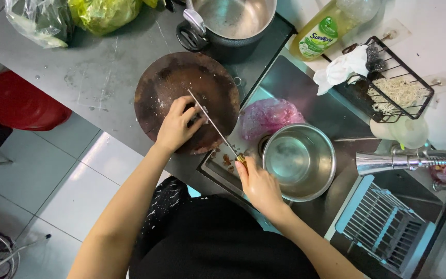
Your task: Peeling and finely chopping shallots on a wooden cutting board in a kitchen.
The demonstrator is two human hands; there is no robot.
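A round dark wooden chopping board (169, 85) lies on the steel counter beside the sink. My left hand (175, 125) rests on the board's near edge, its fingers pressing down something small that I cannot make out. My right hand (257, 185) grips the handle of a long thin knife (211, 121) over the sink's edge. The blade runs up and left across the board, right against my left fingers. Small reddish scraps lie at the sink's rim near the knife handle.
A steel bowl (299, 161) and a pink plastic bag (269, 117) sit in the sink. A dark pot (233, 23), bagged greens (101, 14), a yellow soap bottle (326, 28), a wire rack (396, 80), a tap (403, 161) and a red stool (19, 101) surround the board.
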